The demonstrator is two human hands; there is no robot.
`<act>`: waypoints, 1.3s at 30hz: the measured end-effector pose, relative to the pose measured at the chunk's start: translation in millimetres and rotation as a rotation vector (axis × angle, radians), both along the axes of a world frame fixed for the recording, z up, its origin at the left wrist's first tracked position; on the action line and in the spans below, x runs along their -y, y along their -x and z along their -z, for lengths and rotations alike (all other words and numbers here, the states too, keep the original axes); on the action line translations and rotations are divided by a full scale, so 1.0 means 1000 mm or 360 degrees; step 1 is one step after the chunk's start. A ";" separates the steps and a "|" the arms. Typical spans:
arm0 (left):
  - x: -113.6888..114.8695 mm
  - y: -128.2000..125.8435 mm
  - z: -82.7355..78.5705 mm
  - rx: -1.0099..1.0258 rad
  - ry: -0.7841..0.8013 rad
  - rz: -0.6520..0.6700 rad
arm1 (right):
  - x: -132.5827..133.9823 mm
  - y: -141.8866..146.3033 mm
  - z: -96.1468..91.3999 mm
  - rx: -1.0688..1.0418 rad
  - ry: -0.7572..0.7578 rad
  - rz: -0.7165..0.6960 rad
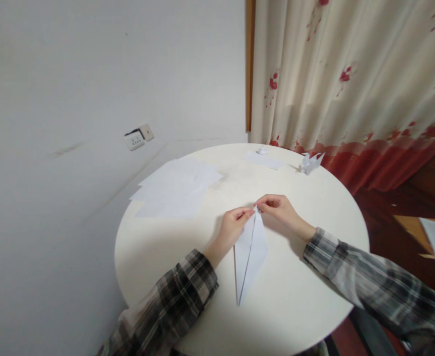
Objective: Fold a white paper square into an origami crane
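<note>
One folded paper [259, 247], at the middle of the table [284, 306], pinched at its far tip between thumb and finger of left hand [233, 226] and right hand [280, 207]; probably best to align edges before creasing.

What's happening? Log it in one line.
left hand: pinching kite-shaped folded paper at tip | right hand: pinching same tip | round table: paper crane, loose sheets

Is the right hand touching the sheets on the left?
No, the right hand is at the far tip of the folded paper, apart from the sheets.
</note>
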State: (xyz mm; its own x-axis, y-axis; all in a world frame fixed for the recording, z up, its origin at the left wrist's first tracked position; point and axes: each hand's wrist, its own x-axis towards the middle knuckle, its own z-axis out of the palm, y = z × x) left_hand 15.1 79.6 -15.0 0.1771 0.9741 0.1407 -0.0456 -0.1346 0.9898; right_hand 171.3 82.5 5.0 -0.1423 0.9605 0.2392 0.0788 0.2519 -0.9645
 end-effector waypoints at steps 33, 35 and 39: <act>0.004 -0.001 0.000 -0.0130 -0.0229 -0.0084 | 0.007 0.009 -0.002 -0.0210 0.0153 0.0040; 0.003 -0.001 0.001 -0.0140 -0.0234 -0.0089 | 0.006 0.009 -0.002 -0.0203 0.0128 0.0038; 0.003 -0.001 0.001 -0.0116 -0.0199 -0.0071 | 0.005 0.009 0.001 -0.0193 0.0078 0.0040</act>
